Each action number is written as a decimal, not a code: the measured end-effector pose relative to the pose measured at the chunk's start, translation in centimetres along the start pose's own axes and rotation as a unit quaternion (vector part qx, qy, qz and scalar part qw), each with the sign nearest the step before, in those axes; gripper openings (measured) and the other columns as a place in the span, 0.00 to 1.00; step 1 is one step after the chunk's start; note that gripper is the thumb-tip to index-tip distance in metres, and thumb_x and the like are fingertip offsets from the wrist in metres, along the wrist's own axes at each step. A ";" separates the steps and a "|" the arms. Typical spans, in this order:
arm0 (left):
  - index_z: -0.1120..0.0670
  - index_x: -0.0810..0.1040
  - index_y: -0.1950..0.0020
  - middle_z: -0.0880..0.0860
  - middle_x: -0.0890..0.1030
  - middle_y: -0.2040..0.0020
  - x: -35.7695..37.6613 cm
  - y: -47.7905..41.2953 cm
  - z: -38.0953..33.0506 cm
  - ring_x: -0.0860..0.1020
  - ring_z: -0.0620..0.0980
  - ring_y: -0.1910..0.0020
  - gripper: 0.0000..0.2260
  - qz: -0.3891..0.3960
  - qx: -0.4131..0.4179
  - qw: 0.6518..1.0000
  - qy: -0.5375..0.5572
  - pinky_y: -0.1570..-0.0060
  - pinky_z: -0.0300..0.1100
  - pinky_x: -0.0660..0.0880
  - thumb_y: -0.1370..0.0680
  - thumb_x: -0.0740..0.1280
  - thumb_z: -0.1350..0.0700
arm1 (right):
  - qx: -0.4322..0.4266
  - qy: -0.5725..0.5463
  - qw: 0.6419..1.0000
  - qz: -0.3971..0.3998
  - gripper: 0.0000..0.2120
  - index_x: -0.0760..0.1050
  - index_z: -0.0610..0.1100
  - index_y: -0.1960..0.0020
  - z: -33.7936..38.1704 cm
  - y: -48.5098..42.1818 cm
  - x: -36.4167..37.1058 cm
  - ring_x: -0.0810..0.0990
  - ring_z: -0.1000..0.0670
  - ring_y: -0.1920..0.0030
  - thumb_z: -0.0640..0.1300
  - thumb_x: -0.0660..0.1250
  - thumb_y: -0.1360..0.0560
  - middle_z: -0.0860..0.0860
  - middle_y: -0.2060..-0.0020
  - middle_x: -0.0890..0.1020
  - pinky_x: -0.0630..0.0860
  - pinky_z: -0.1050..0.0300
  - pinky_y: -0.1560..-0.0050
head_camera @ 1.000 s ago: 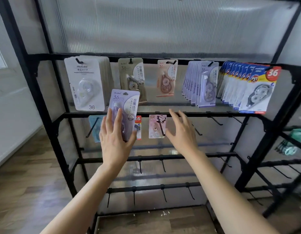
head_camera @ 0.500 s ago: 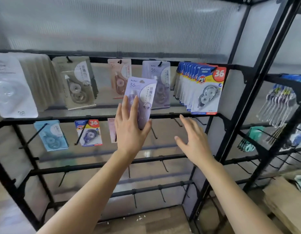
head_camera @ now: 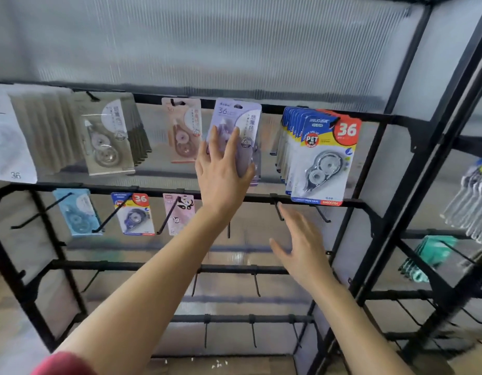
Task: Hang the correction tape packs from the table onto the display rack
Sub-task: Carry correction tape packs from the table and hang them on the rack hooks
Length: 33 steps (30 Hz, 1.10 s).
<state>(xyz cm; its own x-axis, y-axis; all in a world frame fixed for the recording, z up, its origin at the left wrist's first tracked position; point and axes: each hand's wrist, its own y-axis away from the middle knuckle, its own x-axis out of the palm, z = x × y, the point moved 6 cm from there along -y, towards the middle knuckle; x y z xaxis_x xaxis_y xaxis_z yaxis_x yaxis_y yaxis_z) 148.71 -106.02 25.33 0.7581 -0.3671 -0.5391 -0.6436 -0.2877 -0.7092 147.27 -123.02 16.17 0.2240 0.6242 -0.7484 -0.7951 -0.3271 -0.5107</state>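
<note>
My left hand (head_camera: 223, 171) reaches up on a long, straight arm, fingers laid up the lilac correction tape pack (head_camera: 237, 117), thumb hooked round its edge, holding it at the display rack's (head_camera: 258, 198) top rail, 12 o'clock of my palm. At 4 o'clock my right hand (head_camera: 302, 247) hovers, fingers spread, holding nothing.

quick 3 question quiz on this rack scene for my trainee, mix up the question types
1. True or false: the right hand grips a pack.
2. Which hand holds the lilac card correction tape pack? A) left hand B) right hand C) neither
3. Fill in: the red badge on the blue and yellow blister packs hanging on the black metal display rack reads ___.
Key: 1 false; 2 A; 3 36.
</note>
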 end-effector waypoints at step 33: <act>0.46 0.41 0.24 0.56 0.44 0.21 1.9 11.7 7.3 0.44 0.57 0.23 0.37 0.093 -0.029 0.988 -0.116 0.26 0.50 0.42 0.22 0.64 0.48 | -0.060 -0.015 0.992 0.111 0.32 0.52 0.50 0.23 1.7 3.1 4.5 0.55 0.47 0.25 0.48 0.63 0.22 0.45 0.25 0.59 0.55 0.51 0.27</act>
<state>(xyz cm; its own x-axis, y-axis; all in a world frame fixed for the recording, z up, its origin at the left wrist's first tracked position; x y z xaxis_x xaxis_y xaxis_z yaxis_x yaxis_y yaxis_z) 143.34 -103.65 12.68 0.6250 -0.2079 -0.7525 -0.7743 -0.2875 -0.5637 144.85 -120.01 11.97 0.0328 0.5472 -0.8363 -0.7497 -0.5399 -0.3827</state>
